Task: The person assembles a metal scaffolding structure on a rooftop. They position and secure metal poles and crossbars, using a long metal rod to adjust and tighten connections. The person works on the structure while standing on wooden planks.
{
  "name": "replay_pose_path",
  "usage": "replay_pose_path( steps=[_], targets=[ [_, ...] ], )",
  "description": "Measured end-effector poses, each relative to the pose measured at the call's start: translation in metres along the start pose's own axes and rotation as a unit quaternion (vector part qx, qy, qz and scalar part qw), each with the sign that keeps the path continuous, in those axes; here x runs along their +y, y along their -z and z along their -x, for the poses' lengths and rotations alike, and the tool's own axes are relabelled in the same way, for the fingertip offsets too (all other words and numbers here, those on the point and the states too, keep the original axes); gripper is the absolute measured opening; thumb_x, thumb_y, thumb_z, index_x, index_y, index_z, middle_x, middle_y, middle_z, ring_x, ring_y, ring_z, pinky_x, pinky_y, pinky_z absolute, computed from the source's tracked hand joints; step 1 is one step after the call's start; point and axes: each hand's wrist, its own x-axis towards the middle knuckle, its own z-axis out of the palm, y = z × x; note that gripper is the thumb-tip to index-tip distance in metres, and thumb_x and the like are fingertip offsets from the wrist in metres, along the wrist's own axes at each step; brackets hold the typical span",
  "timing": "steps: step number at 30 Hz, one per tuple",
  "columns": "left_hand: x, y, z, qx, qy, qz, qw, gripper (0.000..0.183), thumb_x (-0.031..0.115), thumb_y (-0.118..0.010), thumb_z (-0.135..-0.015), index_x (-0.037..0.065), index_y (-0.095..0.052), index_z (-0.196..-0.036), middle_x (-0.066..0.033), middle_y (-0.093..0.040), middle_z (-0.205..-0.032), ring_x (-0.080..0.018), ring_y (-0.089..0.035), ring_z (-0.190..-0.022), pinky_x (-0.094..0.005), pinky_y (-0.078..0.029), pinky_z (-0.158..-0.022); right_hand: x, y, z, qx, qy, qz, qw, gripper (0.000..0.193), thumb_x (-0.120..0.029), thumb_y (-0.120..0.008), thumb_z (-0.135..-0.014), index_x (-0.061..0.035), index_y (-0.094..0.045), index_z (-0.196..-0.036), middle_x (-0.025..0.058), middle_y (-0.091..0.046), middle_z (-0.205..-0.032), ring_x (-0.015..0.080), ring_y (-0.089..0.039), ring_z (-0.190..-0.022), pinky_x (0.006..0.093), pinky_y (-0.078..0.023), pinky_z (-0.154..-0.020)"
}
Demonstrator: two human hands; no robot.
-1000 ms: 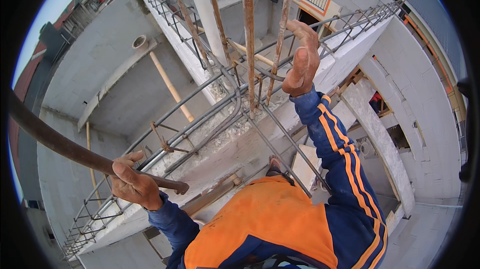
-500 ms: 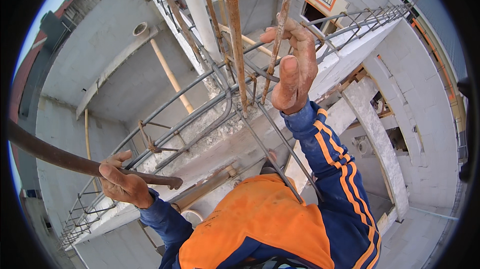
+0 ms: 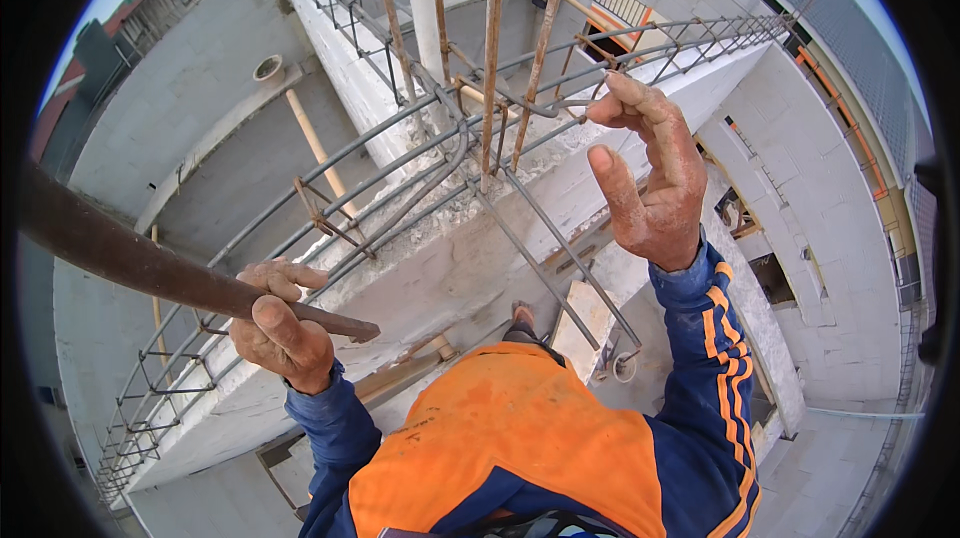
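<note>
A long brown metal bar comes in from the left, its blunt end over the grey steel bars. My left hand grips it near that end, thumb on one side and fingers on the other. My right hand is raised, with thumb and curled fingers apart and nothing between them. Its fingertips are close to the hooked end of a grey reinforcing bar; contact cannot be made out. Beside it, rusty upright rods rise from the junction of the tied reinforcing-bar cages.
The cages run along white block wall tops. Two grey bars stick out toward my body. Below, past the wall edge, are a lower floor with a white bucket, a pale board and wooden props.
My right hand has moved right and down, away from the rusty rod it was beside. My left hand has shifted slightly right with the brown bar. The view has moved too.
</note>
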Motion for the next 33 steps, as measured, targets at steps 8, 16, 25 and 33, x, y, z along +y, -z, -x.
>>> replay_pose_path(
  steps=[8,16,25,33],
  targets=[
    [0.054,-0.066,0.006,-0.315,-0.159,0.114,0.929,0.043,0.047,-0.068,-0.087,0.005,-0.062,-0.079,-0.0091,-0.062,-0.069,-0.0301,-0.061,-0.060,-0.0398,-0.048,-0.055,-0.125,-0.011,0.016,-0.087,-0.066,-0.137,0.985,0.055,-0.031,-0.064,-0.096,0.0086,-0.050,-0.132,0.0203,-0.066,-0.109,0.0246,-0.066,-0.100,0.0383,-0.052,-0.089],
    [0.093,-0.033,-0.019,-0.485,-0.217,0.249,0.810,0.034,0.039,-0.067,-0.091,0.006,-0.071,-0.098,-0.0118,-0.067,-0.079,-0.0311,-0.065,-0.069,-0.0386,-0.052,-0.059,-0.173,0.012,0.067,0.180,-0.179,-0.157,0.954,0.037,-0.030,-0.050,-0.104,0.0050,-0.054,-0.117,0.0028,-0.050,-0.067,0.0099,-0.056,-0.062,0.0251,-0.051,-0.054],
    [0.034,0.110,-0.139,-0.216,-0.115,-0.115,0.963,0.050,0.044,-0.053,-0.098,-0.001,-0.068,-0.114,-0.0177,-0.072,-0.103,-0.0290,-0.070,-0.091,-0.0394,-0.054,-0.084,-0.207,0.116,0.102,0.343,-0.151,-0.185,0.908,0.037,-0.028,-0.042,-0.107,0.0035,-0.057,-0.120,-0.0011,-0.042,-0.070,0.0055,-0.038,-0.049,0.0211,-0.039,-0.039],
    [-0.043,0.104,-0.131,-0.388,-0.061,-0.304,0.868,0.052,0.046,-0.049,-0.099,0.001,-0.067,-0.118,-0.0177,-0.069,-0.110,-0.0290,-0.067,-0.099,-0.0401,-0.052,-0.089,-0.193,0.127,0.134,0.425,-0.222,-0.118,0.869,0.037,-0.031,-0.048,-0.105,0.0041,-0.059,-0.113,-0.0019,-0.041,-0.067,0.0056,-0.037,-0.047,0.0216,-0.037,-0.039]
  ],
)
